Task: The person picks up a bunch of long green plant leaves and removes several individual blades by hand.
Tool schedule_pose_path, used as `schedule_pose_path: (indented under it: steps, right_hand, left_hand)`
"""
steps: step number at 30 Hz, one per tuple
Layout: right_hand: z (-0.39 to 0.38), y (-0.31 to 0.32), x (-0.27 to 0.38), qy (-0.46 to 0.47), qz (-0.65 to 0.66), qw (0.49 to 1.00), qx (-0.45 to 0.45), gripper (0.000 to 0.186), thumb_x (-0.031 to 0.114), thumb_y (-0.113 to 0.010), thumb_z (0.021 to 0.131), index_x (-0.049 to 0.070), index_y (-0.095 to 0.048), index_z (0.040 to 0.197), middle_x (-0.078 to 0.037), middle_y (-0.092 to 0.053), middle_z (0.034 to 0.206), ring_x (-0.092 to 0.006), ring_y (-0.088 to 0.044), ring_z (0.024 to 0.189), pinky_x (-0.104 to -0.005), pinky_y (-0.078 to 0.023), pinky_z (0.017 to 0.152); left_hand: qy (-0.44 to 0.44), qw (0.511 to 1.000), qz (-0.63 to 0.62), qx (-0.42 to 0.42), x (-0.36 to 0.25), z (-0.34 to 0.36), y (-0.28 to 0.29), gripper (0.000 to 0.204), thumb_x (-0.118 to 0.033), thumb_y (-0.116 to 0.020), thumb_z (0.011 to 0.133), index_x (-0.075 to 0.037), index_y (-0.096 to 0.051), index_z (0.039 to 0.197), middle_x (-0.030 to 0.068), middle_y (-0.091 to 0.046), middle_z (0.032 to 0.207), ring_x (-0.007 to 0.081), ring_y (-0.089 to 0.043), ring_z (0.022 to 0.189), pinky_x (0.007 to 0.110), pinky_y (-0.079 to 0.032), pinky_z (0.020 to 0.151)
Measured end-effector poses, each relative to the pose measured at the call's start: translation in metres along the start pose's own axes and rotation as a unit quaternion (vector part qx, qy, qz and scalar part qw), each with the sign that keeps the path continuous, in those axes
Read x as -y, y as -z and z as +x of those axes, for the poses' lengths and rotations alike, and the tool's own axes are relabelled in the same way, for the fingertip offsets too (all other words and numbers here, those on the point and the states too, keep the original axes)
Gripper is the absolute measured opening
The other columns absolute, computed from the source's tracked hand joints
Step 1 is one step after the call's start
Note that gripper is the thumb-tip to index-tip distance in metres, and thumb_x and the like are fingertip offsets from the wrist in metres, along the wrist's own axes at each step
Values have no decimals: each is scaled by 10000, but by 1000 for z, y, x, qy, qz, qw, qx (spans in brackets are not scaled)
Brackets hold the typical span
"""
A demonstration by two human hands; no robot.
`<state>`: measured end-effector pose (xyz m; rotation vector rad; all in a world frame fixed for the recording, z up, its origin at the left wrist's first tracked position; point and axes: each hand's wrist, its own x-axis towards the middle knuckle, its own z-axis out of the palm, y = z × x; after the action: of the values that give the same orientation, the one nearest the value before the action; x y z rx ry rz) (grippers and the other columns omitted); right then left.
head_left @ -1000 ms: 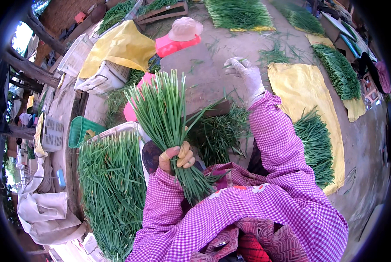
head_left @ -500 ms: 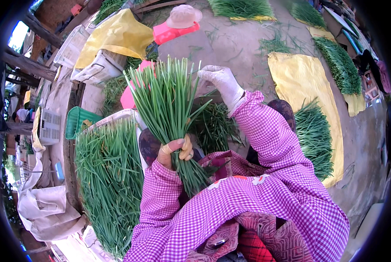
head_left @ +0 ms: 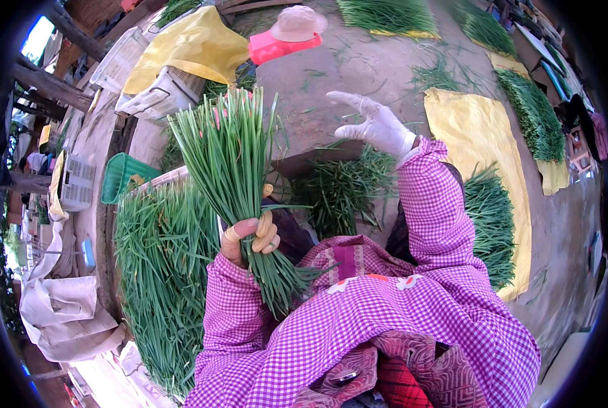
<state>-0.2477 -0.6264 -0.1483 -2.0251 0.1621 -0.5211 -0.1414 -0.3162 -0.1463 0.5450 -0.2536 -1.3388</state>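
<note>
My left hand (head_left: 255,234) is wrapped round the lower part of a thick bunch of green chives (head_left: 230,160), whose cut ends fan upward. Finger covers show on this hand, and a ring sits on one finger. To the right of the bunch, my right hand (head_left: 375,124) wears a whitish glove. Its fingers are spread, with nothing between them, and it is apart from the chives. Loose leaves and trimmings (head_left: 344,194) lie in a dark heap on the ground between my knees, below the right hand.
At my left a long pile of chives (head_left: 164,279) fills a container, beside a green basket (head_left: 122,178). White crates (head_left: 161,95) under a yellow sheet (head_left: 188,47) stand farther off. On the right, chives (head_left: 489,224) lie on a yellow sack (head_left: 480,129). Ahead is a pink hat (head_left: 299,24).
My left hand has shifted left and slightly down with the bunch. The right hand has drawn away to the right, and its pinched fingers have spread.
</note>
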Motion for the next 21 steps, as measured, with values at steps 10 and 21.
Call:
schedule_pose_path:
  steps: [10, 21]
  right_hand:
    - [-5, -110, 24, -175, 134, 950, 221, 250, 221, -475, 908, 107, -589, 1099, -59, -642, 698, -107, -591, 545, -231, -462, 520]
    - [4, -61, 49, -93, 200, 972, -84, 273, 282, -653, 808, 56, -633, 960, -28, -626, 769, -82, -564, 680, -216, -451, 632]
  left_hand:
    - [-18, 986, 136, -92, -10, -21, -9, 532, -126, -586, 775, -3, -397, 1257, 47, -518, 647, 120, -449, 466, 274, -386, 480]
    - [-37, 932, 229, -280, -8, -39, -3, 209, 52, -640, 667, 19, -564, 859, 98, -556, 602, 170, -510, 433, 260, -397, 363]
